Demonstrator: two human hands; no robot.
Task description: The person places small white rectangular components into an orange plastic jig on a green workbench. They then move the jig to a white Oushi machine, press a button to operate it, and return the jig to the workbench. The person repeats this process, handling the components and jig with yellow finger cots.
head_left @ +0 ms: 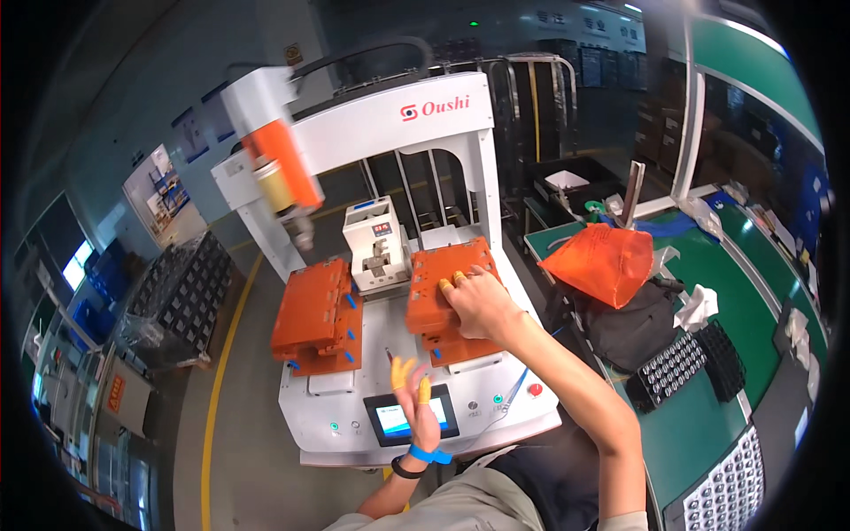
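My right hand (482, 305) rests on the right orange fixture (431, 276). Its fingers, in yellow finger cots, bend over the fixture's top and its palm is at the front edge; the thumb is hidden. My left hand (418, 409) is raised in front of the touch screen (390, 431), slightly blurred. Its fingers, also in yellow cots, are apart, and I see nothing held in them. A blue wrist strap (431, 455) and a black band circle that wrist. A matching left orange fixture (305, 305) with blue tabs sits on the white machine bed.
Over the left fixture hangs the machine's orange and white head (282, 155). A white screw feeder (375, 243) stands between the fixtures. A red button (535, 389) is at the front right. The green bench (691, 451) holds an orange bag (602, 264) and black trays (673, 370) of small parts.
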